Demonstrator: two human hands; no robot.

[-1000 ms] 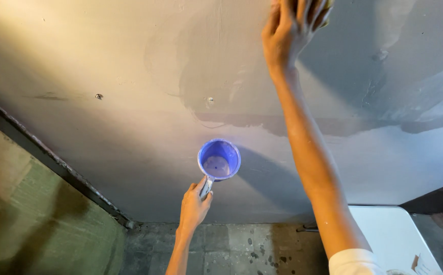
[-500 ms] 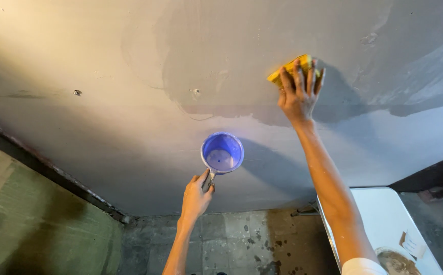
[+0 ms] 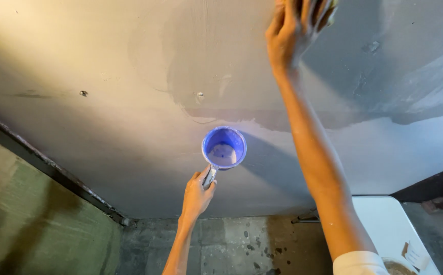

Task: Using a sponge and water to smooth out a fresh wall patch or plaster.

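Blue plastic scoop cup (image 3: 224,147), round, with a short pale handle: one only, held up near the grey plastered ceiling (image 3: 104,61), mouth toward the camera, pale residue inside. Left hand (image 3: 197,193) curled tight around the handle, arm raised from below.

Right hand (image 3: 292,30) reaches to the top edge of view, fingers spread flat against the ceiling. One yellow sponge (image 3: 332,15), only a sliver showing past the fingertips; whether the fingers actually clasp it, cannot tell.

Ceiling: one large darker wet patch (image 3: 262,71) around and beside the right hand, its lower edge running just above the cup. Two small marks in the drier surface, a dark screw or hole (image 3: 83,93) at left and a paler spot (image 3: 199,94) near the patch edge.

One dark beam (image 3: 43,163) runs diagonally at lower left, green wall (image 3: 33,229) below it. One white table (image 3: 389,229) at lower right, bearing one round bowl (image 3: 399,267), partly cut off.
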